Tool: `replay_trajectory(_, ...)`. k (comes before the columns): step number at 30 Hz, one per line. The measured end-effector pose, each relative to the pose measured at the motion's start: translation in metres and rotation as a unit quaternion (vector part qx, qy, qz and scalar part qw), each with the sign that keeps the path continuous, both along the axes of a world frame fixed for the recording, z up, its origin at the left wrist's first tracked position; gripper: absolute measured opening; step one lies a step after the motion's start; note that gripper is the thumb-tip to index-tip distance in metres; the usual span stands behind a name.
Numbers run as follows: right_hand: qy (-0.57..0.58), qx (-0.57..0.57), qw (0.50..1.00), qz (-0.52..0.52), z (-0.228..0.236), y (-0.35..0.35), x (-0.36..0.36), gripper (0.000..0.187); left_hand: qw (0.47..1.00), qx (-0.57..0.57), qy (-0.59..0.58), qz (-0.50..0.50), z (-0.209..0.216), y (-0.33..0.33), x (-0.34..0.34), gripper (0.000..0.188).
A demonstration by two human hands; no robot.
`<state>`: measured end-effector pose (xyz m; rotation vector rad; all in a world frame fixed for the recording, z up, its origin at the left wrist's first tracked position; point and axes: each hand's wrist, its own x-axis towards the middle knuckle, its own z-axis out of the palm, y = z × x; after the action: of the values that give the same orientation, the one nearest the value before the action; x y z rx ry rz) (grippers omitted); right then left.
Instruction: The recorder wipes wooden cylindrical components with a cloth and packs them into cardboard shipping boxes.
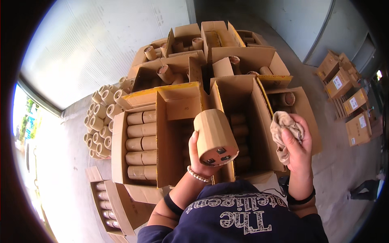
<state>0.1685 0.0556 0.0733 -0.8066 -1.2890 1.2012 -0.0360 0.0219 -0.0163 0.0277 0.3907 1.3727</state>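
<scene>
In front of my chest my left hand [200, 156] grips a tan, faceted cylinder [212, 127] from its left side. The cylinder is tilted, and its reddish-brown end with several dark openings faces me. A crumpled beige cloth [282, 129] is bunched in my right hand [299, 141], thumb pressed over it, to the right of the cylinder and apart from it. Below the cylinder stands an open cardboard box [178, 109], its left part filled with rows of brown cylinders [142, 143]. Another open box [239, 89] under and between my hands also has cylinders inside, partly in shadow.
More open boxes [247, 54] with a few cylinders stand farther away. Many hollow tan tubes [103, 117] are piled on the left, above a smaller box [129, 210] of cylinders. Labelled cartons [340, 83] stand along the right. A pale wall [97, 44] rises at the far left.
</scene>
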Motion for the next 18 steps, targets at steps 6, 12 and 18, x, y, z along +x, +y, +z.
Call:
replay_trajectory(6, -0.1, 0.01, 0.995, 0.028, -0.023, -0.009, -0.008, 0.027, 0.99, -0.052, -0.118, -0.049, 0.01, -0.002, 0.003, 0.072)
replay_trajectory(12, -0.258, 0.258, 0.931, 0.017, -0.028, -0.005, -0.026, 0.026, 0.995, -0.047, -0.091, -0.015, 0.01, -0.001, 0.007, 0.078)
replay_trajectory(18, -0.41, 0.409, 0.815, -0.014, -0.022, 0.002, -0.072, 0.035, 0.996, -0.066, -0.063, 0.015, 0.01, 0.0, 0.014, 0.078)
